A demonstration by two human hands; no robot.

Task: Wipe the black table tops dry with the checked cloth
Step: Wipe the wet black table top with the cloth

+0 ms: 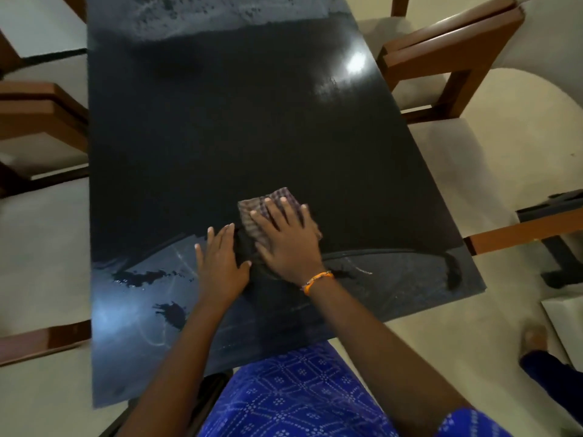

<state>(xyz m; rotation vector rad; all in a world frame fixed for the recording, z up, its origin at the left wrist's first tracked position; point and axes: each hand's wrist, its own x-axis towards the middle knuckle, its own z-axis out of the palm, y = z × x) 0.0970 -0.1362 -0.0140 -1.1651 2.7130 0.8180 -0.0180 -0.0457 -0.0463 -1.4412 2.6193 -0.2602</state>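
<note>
A long black table top (220, 137) runs away from me. The folded checked cloth (252, 216) lies on its near half. My right hand (285, 239), with an orange band at the wrist, presses flat on the cloth with fingers spread. My left hand (220, 260) lies flat on the table just left of the cloth, its thumb side touching the cloth's dark edge. Dark wet patches (142, 275) and streaks show on the near left of the table. A wet, cloudy band (220, 17) covers the far end.
Wooden chairs stand along both sides: one at the right back (451, 58), another at the left (41, 121). A wooden bar (523, 231) juts in at the right. A foot of another person (534, 339) is on the pale floor at the lower right.
</note>
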